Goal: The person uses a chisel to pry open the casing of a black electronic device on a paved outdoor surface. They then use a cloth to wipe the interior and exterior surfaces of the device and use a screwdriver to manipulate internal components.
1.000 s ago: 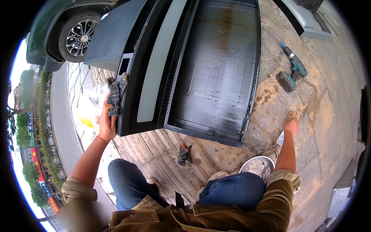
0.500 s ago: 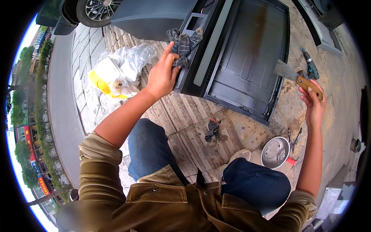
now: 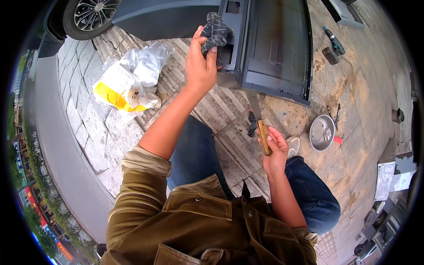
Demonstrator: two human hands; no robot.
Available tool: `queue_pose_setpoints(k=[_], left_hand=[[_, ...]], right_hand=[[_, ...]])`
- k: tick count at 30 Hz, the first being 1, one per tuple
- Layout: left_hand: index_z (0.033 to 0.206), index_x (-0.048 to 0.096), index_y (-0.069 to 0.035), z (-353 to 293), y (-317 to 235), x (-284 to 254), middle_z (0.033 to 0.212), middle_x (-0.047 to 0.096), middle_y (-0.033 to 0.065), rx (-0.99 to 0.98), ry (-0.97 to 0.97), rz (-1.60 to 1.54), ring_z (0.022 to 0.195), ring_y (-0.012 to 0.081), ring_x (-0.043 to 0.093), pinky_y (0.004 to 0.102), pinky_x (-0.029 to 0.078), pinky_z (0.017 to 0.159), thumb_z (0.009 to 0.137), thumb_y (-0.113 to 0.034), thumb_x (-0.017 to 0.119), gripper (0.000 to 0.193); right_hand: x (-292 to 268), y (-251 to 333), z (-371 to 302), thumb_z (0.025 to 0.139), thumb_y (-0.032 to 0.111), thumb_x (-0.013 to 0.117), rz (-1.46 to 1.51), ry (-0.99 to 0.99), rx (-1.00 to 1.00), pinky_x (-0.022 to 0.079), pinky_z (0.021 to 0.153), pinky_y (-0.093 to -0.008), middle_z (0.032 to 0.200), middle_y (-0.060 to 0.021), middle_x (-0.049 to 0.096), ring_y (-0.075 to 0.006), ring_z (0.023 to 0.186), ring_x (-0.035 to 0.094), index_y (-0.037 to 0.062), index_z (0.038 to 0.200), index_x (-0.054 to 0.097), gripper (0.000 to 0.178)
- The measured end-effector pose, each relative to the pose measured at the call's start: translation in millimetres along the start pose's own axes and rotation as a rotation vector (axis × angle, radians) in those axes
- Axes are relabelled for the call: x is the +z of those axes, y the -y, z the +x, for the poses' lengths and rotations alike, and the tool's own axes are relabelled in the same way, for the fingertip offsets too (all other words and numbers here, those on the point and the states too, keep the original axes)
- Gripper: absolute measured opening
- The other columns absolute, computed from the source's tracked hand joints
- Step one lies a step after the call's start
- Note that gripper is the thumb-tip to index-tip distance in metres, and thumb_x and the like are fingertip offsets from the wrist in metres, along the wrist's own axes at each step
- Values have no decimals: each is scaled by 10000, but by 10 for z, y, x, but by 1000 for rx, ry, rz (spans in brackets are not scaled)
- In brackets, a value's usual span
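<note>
— How are the hands placed?
— Apart: a gray glove (image 3: 216, 31) is clasped in the curled left hand (image 3: 201, 67), beside the far cabinet (image 3: 276, 57); a scraper (image 3: 262, 129) is gripped, nearer, by the right hand (image 3: 276, 152).
— Beyond?
— At right, a bowl (image 3: 314, 136) is seen; farther, a drill (image 3: 334, 43).

Black housing (image 3: 276, 86) got cut by top edge; car wheel (image 3: 95, 12) too. Gray knit glove (image 3: 215, 33) hid some fingers of the left hand (image 3: 201, 66). Scraper (image 3: 262, 134) blocked part of a dark bundle (image 3: 251, 126) on the paving (image 3: 229, 145); couldn't tell if blade tip touched housing. Bowl (image 3: 315, 132) contents unclear. Lower-right clutter (image 3: 386, 229) too small to identify.
</note>
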State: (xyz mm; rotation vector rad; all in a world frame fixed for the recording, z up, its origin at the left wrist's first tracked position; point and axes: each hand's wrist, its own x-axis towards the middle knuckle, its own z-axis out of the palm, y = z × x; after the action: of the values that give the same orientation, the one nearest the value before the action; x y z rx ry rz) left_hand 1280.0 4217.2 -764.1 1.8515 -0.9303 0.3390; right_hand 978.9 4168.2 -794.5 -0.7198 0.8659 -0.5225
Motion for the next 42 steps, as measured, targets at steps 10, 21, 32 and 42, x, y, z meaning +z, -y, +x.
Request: queue_pose_setpoints(k=[10, 21, 32, 42], left_hand=[[1202, 550, -72, -1384, -226, -373, 936, 609, 32, -1002, 684, -555, 766, 85, 557, 255, 458, 606, 969, -312, 501, 339], [1407, 364, -29, -1402, -433, 58, 926, 625, 113, -939, 712, -593, 771, 177, 614, 294, 499, 672, 866, -111, 584, 590], [1426, 340, -48, -1345, -374, 43, 1101, 572, 249, -503, 779, 76, 977, 414, 580, 439, 477, 830, 813, -183, 597, 678], [1433, 333, -54, -1420, -364, 13, 1033, 554, 233, -510, 726, 66, 881, 419, 591, 454, 487, 768, 804, -156, 585, 685]], right_hand=[[379, -331, 2, 911, -41, 438, 53, 50, 203, 534, 715, -310, 1209, -167, 590, -235, 964, 638, -66, 1289, 478, 381], [372, -748, 188, 908, -40, 416, 141, 85, 175, 513, 799, -348, 1243, -125, 566, -206, 1014, 598, -17, 1361, 412, 453], [567, -875, 311, 898, -38, 450, 257, 72, 210, 463, 902, -315, 1206, -85, 564, -171, 1070, 567, 14, 1359, 396, 467], [556, -905, 339, 871, -70, 471, 157, 125, 208, 442, 924, -302, 1220, -91, 559, -162, 1093, 551, -26, 1315, 427, 447]])
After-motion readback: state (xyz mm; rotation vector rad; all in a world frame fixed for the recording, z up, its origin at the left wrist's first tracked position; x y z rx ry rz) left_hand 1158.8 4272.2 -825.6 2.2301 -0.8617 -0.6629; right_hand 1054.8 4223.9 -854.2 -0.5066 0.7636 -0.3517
